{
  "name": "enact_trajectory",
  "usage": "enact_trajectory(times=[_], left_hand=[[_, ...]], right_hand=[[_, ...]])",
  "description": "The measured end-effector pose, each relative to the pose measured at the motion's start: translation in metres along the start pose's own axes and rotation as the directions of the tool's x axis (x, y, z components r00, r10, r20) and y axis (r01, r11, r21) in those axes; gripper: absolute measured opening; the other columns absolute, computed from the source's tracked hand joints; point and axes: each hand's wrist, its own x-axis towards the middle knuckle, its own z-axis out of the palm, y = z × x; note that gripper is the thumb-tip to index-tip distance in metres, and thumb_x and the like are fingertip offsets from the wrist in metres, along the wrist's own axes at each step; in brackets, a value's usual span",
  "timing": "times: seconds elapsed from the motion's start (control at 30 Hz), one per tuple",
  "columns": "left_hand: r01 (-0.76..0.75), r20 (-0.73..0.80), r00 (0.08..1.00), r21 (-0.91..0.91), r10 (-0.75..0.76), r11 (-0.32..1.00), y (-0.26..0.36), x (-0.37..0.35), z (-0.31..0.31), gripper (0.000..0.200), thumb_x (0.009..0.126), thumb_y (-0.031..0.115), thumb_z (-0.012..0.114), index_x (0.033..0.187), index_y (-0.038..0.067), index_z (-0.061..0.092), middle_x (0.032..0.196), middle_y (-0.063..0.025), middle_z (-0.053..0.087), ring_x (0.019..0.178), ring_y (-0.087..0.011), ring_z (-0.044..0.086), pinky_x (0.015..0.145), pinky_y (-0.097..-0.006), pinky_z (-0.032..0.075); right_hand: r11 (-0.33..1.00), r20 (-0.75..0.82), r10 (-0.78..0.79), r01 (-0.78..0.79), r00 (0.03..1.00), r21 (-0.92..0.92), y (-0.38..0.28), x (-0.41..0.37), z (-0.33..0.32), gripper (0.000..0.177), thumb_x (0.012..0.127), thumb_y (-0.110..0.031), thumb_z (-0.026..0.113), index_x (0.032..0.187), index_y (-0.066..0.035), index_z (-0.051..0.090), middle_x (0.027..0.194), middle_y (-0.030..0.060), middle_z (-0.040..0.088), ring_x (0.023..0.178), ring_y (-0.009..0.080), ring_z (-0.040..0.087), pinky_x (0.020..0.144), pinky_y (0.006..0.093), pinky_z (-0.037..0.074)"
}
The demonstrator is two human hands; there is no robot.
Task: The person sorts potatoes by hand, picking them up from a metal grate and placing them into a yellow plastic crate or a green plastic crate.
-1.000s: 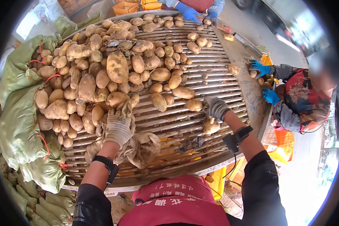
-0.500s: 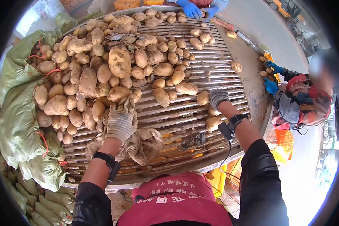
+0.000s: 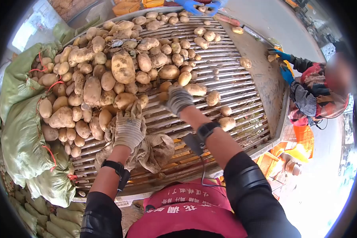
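Where the right hand [image 3: 178,99] is reaching, at twelve o'clock from the wearer's chest, a small potato [image 3: 162,96] is lying on the slatted sorting table [image 3: 234,79], at the five-o'clock edge of the potato heap [image 3: 107,71].

Item, potato: probably firm, dense and weighty for its bulk. Its skin is coated in dry soil, so a knit glove should be gripping well, though the skin is likely bruising under a hard knock. The best hold is around the thick middle, fingers wrapping under from the slats.

Item, right hand: gloved and seen from the back, with the wrist bending downward and the forearm stretching across the bars. The fingers appear to be curling over the potato, but the glove is hiding them, so whether they are closing on it cannot be told.

Item, left hand [image 3: 127,129]: gloved, fingers lying straight and pressed together, palm down on a burlap sack [image 3: 154,148]. The fingertips are touching a potato at the heap's six o'clock.

Item, surroundings: green sacks [image 3: 22,131] are bulging at the table's nine o'clock. A co-worker's blue gloves [image 3: 283,65] are working at three o'clock, well apart.
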Motion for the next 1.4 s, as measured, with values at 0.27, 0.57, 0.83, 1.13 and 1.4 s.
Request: enact_trajectory(times=[0.27, 0.57, 0.83, 1.13, 1.4], left_hand=[[0.033, 0.093, 0.995, 0.026, -0.036, 0.999, 0.0, -0.002, -0.005, 0.064, 0.086, 0.032, 0.047, 0.139, -0.003, 0.04, 0.143, -0.0186, 0.043, 0.131, -0.0318, 0.041, 0.108, -0.0536, 0.028], [0.061, 0.098, 0.993, 0.02, -0.062, 0.998, 0.019, -0.007, -0.026, 0.063, 0.095, 0.04, 0.041, 0.147, 0.005, 0.034, 0.141, -0.0234, 0.045, 0.125, -0.0341, 0.049, 0.11, -0.0498, 0.027], [0.063, 0.203, 0.974, 0.168, -0.097, 0.984, 0.025, -0.005, -0.029, 0.069, 0.095, 0.039, 0.044, 0.151, 0.005, 0.022, 0.125, -0.024, 0.059, 0.103, -0.0377, 0.062, 0.099, -0.0488, 0.04], [0.082, 0.054, 0.994, 0.201, -0.094, 0.976, -0.018, 0.007, 0.032, 0.076, 0.093, 0.048, 0.036, 0.153, 0.006, 0.015, 0.106, -0.0242, 0.067, 0.084, -0.0371, 0.067, 0.106, -0.049, 0.033], [0.0, 0.0, 1.0, 0.138, 0.0, 0.99, -0.011, 0.002, 0.024, 0.082, 0.09, 0.035, 0.044, 0.152, -0.002, 0.006, 0.154, -0.024, 0.026, 0.129, -0.0341, 0.045, 0.11, -0.0478, 0.028]], right_hand=[[0.99, 0.016, -0.136, 0.136, 0.991, -0.027, 0.001, -0.008, 0.045, 0.064, 0.066, -0.038, 0.082, 0.117, -0.006, 0.062, 0.113, 0.0208, 0.064, 0.103, 0.036, 0.063, 0.091, 0.0434, 0.051], [0.111, 0.021, 0.212, -0.045, 0.977, 0.993, 0.109, -0.215, 0.037, 0.045, 0.074, -0.04, 0.08, 0.104, -0.01, 0.065, 0.082, -0.0004, 0.065, 0.059, 0.0073, 0.055, 0.05, 0.0226, 0.043], [-0.17, -0.059, 0.864, 0.399, 0.5, 0.901, 0.171, -0.456, 0.173, 0.038, 0.08, -0.018, 0.075, 0.112, -0.008, 0.058, 0.097, 0.0006, 0.061, 0.081, 0.0107, 0.06, 0.069, 0.0259, 0.052], [-0.249, 0.0, 0.948, -0.742, -0.319, 0.622, 0.245, -0.713, 0.357, 0.086, 0.068, -0.055, 0.075, 0.136, -0.011, 0.047, 0.129, 0.0181, 0.057, 0.115, 0.0323, 0.058, 0.097, 0.0403, 0.048], [0.567, -0.55, 0.821, -0.101, 0.154, 0.818, 0.342, -0.554, 0.285, 0.028, 0.085, -0.007, 0.06, 0.112, -0.003, 0.061, 0.087, 0.0049, 0.062, 0.079, 0.0163, 0.06, 0.073, 0.0305, 0.052]])
